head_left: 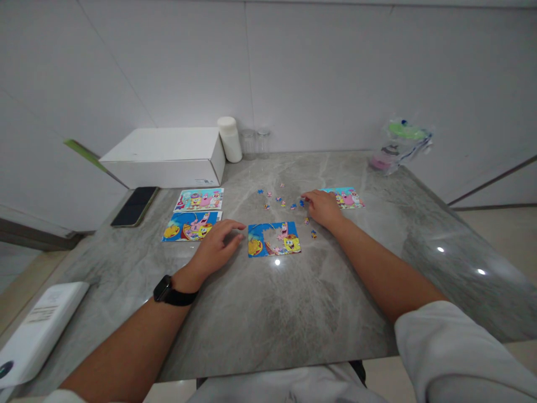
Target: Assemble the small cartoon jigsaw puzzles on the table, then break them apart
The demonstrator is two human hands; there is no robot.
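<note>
A partly filled cartoon jigsaw puzzle [255, 246] lies on the grey marble table [268, 313], with a gap in its middle. Just left of it rests my left hand [218, 246], fingers apart and holding nothing, beside a blue picture card [184, 226]. Behind that card is a lighter picture card [201, 199]. My right hand [322, 207] is over the table to the upper right, its fingertips at a small blue puzzle piece [301, 204]; whether they grip it is unclear. Several loose pieces [283, 204] lie between the hands. Another picture card [350, 198] is partly behind my right hand.
At the back left stand a white box [168, 157], a white bottle [230, 140] and two clear glasses [263, 144]. A phone [135, 206] and a white device [42, 330] lie left. A plastic-wrapped cup [396, 148] stands back right, by the wall.
</note>
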